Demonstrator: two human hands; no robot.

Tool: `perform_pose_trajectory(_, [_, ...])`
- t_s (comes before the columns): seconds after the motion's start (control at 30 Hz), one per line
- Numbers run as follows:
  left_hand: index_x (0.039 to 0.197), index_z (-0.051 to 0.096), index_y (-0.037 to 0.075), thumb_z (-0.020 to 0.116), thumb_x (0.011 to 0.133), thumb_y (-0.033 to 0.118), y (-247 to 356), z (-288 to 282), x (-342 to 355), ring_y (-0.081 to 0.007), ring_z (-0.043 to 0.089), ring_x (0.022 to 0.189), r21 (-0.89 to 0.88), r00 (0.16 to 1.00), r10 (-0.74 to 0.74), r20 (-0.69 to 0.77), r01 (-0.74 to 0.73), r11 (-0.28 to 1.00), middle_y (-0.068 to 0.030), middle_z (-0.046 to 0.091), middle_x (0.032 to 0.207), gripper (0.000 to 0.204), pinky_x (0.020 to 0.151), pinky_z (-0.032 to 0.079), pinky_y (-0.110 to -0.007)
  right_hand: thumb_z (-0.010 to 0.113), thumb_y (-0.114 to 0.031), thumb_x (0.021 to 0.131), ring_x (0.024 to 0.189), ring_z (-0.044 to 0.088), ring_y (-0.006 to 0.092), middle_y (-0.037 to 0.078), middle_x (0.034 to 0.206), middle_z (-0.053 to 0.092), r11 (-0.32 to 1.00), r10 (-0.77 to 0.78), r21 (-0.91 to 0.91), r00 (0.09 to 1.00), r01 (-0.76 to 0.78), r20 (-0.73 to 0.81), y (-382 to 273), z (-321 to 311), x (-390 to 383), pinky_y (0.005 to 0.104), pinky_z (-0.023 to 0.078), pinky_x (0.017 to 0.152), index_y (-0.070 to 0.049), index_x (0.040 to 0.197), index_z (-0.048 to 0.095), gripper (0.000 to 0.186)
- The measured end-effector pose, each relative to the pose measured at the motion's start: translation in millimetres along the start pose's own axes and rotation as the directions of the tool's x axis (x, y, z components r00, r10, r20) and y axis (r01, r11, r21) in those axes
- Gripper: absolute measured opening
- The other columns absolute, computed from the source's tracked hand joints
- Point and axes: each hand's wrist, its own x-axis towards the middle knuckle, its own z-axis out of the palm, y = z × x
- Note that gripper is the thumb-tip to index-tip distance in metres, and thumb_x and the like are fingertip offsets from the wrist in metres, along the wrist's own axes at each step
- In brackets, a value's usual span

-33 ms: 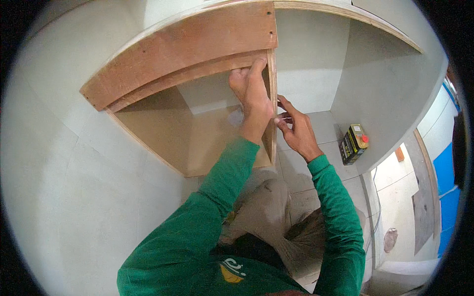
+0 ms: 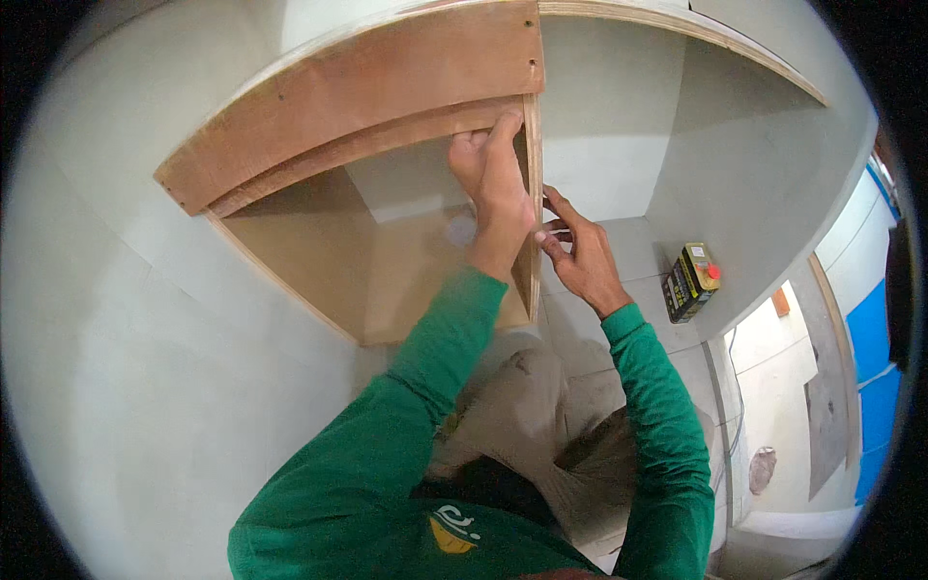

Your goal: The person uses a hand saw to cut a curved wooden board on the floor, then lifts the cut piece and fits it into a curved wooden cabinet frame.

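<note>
A wooden cabinet frame has a curved reddish-brown front board [image 2: 377, 82] with a narrower wooden strip [image 2: 372, 155] under it. The strip runs to a vertical plywood divider [image 2: 533, 271]. My left hand [image 2: 491, 179] is closed at the strip's right end, fingers curled by its lower edge and thumb pressed up near the corner with the divider. How far the fingers reach behind the strip is hidden. On the divider's other side, my right hand [image 2: 582, 253] has its fingers bent and apart, the tips against or close to the divider's face. No tool shows in it.
A dark rectangular can [image 2: 692, 283] with a red cap stands on the tiled floor to the right, beside a curved grey panel [image 2: 744, 184]. A pale curved wall [image 2: 116, 367] lies left. A cable [image 2: 739, 396] and blue sheeting [image 2: 873, 387] are at far right.
</note>
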Motion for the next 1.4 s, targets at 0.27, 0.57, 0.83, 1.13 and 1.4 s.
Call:
perform_pose_trajectory(0.27, [0.114, 0.070, -0.005, 0.079, 0.091, 0.003, 1, -1, -1, -0.0175, 0.070, 0.103, -0.014, 0.999, 0.017, 0.043, -0.016, 1.000, -0.0088, 0.075, 0.113, 0.026, 0.095, 0.054, -0.034, 0.075, -0.005, 0.097, 0.106, 0.075, 0.0348, 0.027, 0.137, 0.070, 0.996, -0.067, -0.069, 0.997, 0.064, -0.031, 6, 7, -2, 0.0417, 0.063, 0.082, -0.016, 0.169, 0.044, 0.079])
perform_pose_trajectory(0.57, [0.112, 0.071, -0.005, 0.079, 0.091, 0.005, -4, -3, 6, -0.0171, 0.070, 0.097, 0.043, 0.998, 0.007, 0.058, -0.009, 0.999, -0.0083, 0.077, 0.106, 0.024, 0.093, 0.054, -0.033, 0.080, -0.016, 0.098, 0.108, 0.076, 0.0347, 0.029, 0.132, 0.071, 0.996, -0.024, -0.091, 1.000, 0.022, -0.016, 14, 9, -1, 0.0429, 0.063, 0.080, -0.021, 0.171, 0.040, 0.083])
perform_pose_trajectory(0.83, [0.110, 0.074, -0.001, 0.082, 0.089, 0.003, -5, -13, 16, -0.0169, 0.071, 0.094, 0.042, 0.993, -0.020, 0.120, 0.016, 0.999, -0.0071, 0.078, 0.104, 0.023, 0.093, 0.054, -0.033, 0.081, -0.024, 0.098, 0.111, 0.075, 0.0372, 0.028, 0.138, 0.070, 0.993, -0.096, -0.073, 0.995, 0.094, -0.013, 15, 7, 6, 0.0464, 0.065, 0.091, -0.016, 0.170, 0.042, 0.083])
perform_pose_trajectory(1.13, [0.113, 0.071, -0.004, 0.084, 0.094, 0.015, -5, -29, 21, -0.0187, 0.065, 0.097, 0.272, 0.960, 0.079, 0.270, -0.154, 0.950, -0.0079, 0.069, 0.109, 0.030, 0.089, 0.053, -0.037, 0.078, -0.030, 0.101, 0.124, 0.070, 0.0258, 0.016, 0.152, 0.067, 0.994, 0.001, -0.106, 1.000, 0.001, 0.024, 24, 2, 1, 0.0435, 0.061, 0.103, -0.015, 0.166, 0.050, 0.072])
perform_pose_trajectory(1.4, [0.125, 0.068, 0.001, 0.082, 0.097, 0.015, 5, -24, 24, -0.0226, 0.068, 0.105, 0.298, 0.960, -0.055, 0.275, -0.031, 0.954, -0.0113, 0.071, 0.119, 0.034, 0.096, 0.055, -0.041, 0.082, -0.025, 0.097, 0.121, 0.073, 0.0281, 0.018, 0.148, 0.070, 0.994, -0.042, -0.103, 0.999, 0.041, -0.007, 12, 7, 9, 0.0436, 0.063, 0.098, -0.015, 0.167, 0.048, 0.078])
